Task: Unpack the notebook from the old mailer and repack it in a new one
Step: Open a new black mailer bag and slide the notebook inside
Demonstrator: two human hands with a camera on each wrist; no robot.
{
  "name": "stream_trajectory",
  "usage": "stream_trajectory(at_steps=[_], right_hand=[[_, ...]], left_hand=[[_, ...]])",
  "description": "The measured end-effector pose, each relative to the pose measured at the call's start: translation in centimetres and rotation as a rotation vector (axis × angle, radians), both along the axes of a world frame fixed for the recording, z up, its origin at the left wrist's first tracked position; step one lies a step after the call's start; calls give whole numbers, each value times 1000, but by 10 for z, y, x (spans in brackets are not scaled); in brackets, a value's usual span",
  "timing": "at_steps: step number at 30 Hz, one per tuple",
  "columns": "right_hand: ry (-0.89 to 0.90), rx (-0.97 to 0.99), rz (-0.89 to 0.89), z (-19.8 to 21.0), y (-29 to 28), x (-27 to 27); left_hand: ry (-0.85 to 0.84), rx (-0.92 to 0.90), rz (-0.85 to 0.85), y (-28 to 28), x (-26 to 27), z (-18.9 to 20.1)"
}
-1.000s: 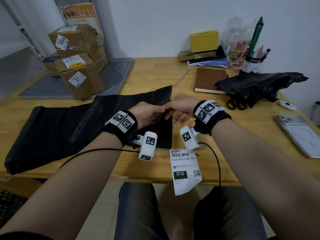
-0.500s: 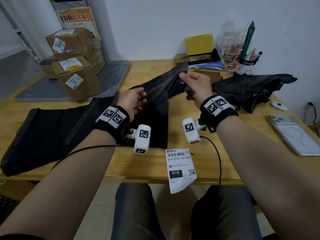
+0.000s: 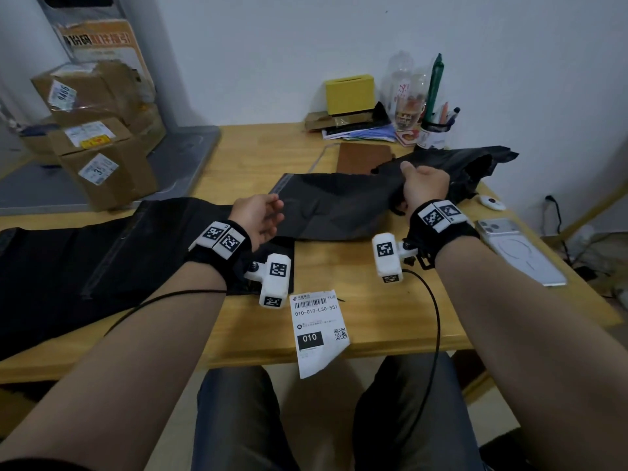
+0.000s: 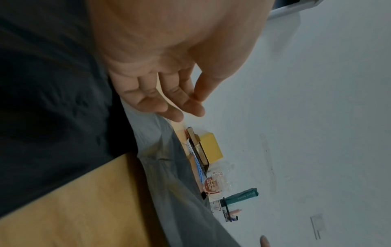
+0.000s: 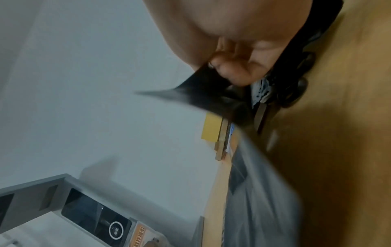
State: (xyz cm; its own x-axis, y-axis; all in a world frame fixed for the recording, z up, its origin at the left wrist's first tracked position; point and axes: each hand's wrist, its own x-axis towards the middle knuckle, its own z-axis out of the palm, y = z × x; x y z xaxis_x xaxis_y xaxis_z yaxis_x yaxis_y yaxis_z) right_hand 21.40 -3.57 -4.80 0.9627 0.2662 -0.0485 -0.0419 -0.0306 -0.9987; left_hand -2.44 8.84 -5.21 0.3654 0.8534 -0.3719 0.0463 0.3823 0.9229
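My right hand (image 3: pixel 424 185) pinches one corner of a flat black new mailer (image 3: pixel 333 205) and holds it over the middle of the table; the right wrist view shows my fingers (image 5: pixel 230 73) closed on the black film (image 5: pixel 201 95). My left hand (image 3: pixel 261 215) hovers relaxed and holds nothing, its fingers (image 4: pixel 169 103) loosely spread above a stack of black mailers (image 3: pixel 85 260) on the left. The brown notebook (image 3: pixel 365 158) lies behind the held mailer, partly covered. The crumpled old mailer (image 3: pixel 475 168) lies just beyond my right hand.
A white shipping label (image 3: pixel 317 331) hangs over the table's front edge. A phone (image 3: pixel 520 249) and a small white object (image 3: pixel 491 202) lie at the right. Cardboard boxes (image 3: pixel 102 158) stand back left; a yellow box (image 3: pixel 350 93) and pen cup (image 3: pixel 435 130) by the wall. Scissors (image 5: pixel 296 86) lie under my right hand.
My right hand lifted one mailer off the stack and carried it right, toward the old mailer. My left hand let go of it and stays open over the stack.
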Motion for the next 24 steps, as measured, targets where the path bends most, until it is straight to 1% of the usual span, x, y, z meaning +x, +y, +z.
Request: stream_trajectory(at_steps=[2,3,5,6,7,9,11,12,14,16,18,21,24], right_hand=[[-18,-13,-24,6,-5,4],[-60,-13,-26,12,-7,3],[-168,-69,44,24,-8,-3],[-202,-141,133,30,-6,-9],[-195,-230,269,35,-5,-20],[-123,-392,571,41,-2,-44],[-66,-507,825,41,4,-69],[-52,-556,926,35,10,-79],[-36,-667,1059,22,20,-100],[-21,-736,1102,13,31,-115],[2,-727,1093,10,40,-123],[51,-709,1099,12,52,-128],[215,-660,1156,4,62,-138]], left_hand=[[17,8,6,-1,1,-2],[38,19,17,0,2,-3],[73,46,45,0,2,-2],[92,64,65,1,1,-2],[124,89,85,5,-1,-3],[184,138,109,9,-5,-5],[251,168,95,11,-12,-2],[291,177,90,13,-16,-1],[385,183,79,16,-29,1],[490,227,89,28,-41,-3],[596,273,63,38,-53,-9],[634,233,14,36,-68,-6],[652,253,-50,41,-73,-10]])
